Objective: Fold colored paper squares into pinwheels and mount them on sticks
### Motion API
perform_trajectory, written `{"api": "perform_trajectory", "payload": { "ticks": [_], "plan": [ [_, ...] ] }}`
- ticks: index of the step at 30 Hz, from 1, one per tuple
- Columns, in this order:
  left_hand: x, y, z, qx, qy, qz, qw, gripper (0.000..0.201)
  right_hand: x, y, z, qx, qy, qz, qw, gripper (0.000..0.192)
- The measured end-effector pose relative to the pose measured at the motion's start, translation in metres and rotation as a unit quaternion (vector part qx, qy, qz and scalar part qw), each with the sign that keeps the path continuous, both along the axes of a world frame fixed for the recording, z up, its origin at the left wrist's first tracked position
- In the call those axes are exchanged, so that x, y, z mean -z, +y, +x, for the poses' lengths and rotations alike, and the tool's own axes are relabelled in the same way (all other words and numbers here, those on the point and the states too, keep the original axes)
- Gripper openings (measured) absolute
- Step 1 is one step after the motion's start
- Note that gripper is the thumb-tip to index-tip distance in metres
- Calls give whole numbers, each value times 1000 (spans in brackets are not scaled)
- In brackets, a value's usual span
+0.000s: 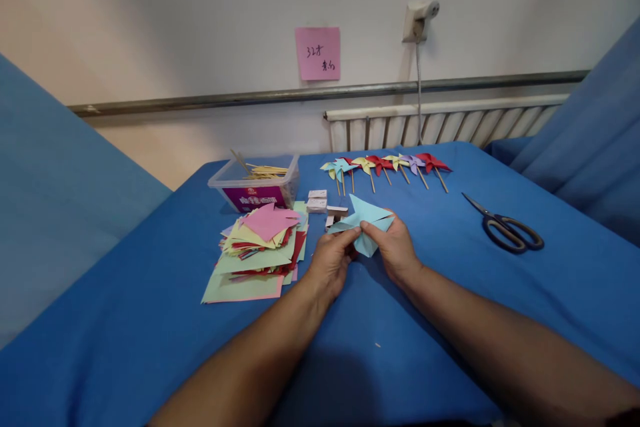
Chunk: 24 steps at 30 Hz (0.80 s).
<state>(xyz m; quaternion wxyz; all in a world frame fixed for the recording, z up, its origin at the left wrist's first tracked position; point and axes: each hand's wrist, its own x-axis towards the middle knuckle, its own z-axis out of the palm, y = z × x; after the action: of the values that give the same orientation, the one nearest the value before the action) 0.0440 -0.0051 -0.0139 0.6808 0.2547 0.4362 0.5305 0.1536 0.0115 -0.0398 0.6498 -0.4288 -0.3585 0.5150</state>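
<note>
Upper middle of your frame, the pink sticky note (317, 53) on the wall reads "32" followed by handwriting you can't decipher. The label on the plastic box (256, 181) is too blurred to read.

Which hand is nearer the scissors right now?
Right. The right hand holds the light blue paper, on the scissors' side; the left hand grips it farther away, beside the paper stack.

Approx. 7 pinwheels (385, 165), 1 scissors (505, 225), 1 box (256, 181)

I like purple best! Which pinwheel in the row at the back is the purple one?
The purple pinwheel is second from the right end of the row, just left of the last red pinwheel. No other is purple.
</note>
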Motion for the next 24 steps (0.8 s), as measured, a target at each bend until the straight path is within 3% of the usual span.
{"api": "perform_trajectory", "payload": {
  "ticks": [6, 12, 16, 19, 24],
  "plan": [
    [-1, 1, -2, -25, 5, 8, 1000, 27, -2, -2, 0, -34, 13, 15, 999, 43],
    [-13, 14, -15, -59, -52, -3, 997, 20, -5, -7, 2, -16, -58, 106, 993, 50],
    [-18, 19, -22, -75, -75, -5, 994, 19, -4, -11, 5, 5, -193, 193, 962, 58],
    [-18, 20, -24, -62, -85, -7, 994, 19, -5, -12, 8, -3, -279, 241, 930, 51],
    [-17, 19, -23, -48, -101, -2, 994, 21, -5, -8, 12, -18, -307, 250, 918, 33]
  ]
}}
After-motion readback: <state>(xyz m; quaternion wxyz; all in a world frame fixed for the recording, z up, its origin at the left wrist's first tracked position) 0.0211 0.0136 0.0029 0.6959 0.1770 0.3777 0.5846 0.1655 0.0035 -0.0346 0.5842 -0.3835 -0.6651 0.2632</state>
